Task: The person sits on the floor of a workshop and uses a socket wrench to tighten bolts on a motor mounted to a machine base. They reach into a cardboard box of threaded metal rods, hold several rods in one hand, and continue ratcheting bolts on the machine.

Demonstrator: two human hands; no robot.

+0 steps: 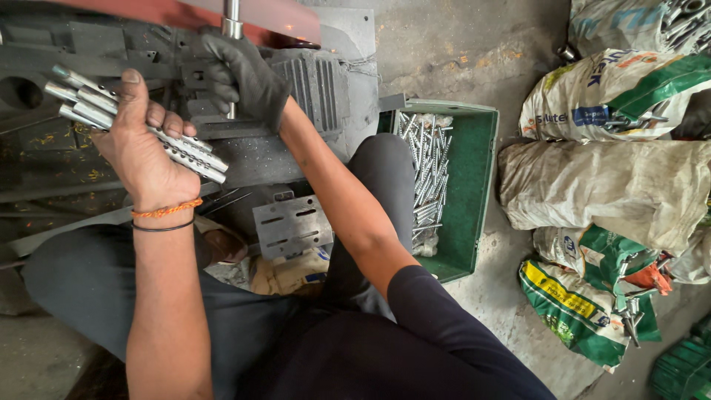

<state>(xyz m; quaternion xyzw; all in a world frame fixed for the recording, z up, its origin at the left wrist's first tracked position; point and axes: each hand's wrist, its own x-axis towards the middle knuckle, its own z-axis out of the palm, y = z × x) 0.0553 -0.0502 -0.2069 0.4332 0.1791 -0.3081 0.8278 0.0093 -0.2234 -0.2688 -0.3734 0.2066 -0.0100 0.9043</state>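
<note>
**Bundle of metal rods in one hand, machine handle in the other**

I look down from my head camera at my 2 hands. In the upper left of the frame, my bare left hand (141,152) is curled tight around a bundle of shiny metal rods (133,122), which fan out on both sides of the fist. At upper centre, my right hand (244,74), in a dark glove, is wrapped around an upright metal handle (232,22) on a grey machine (311,81). Right of my knee, a green crate (474,185) on the floor holds more loose rods. Filled sacks (607,185) are piled along the right edge.
</note>
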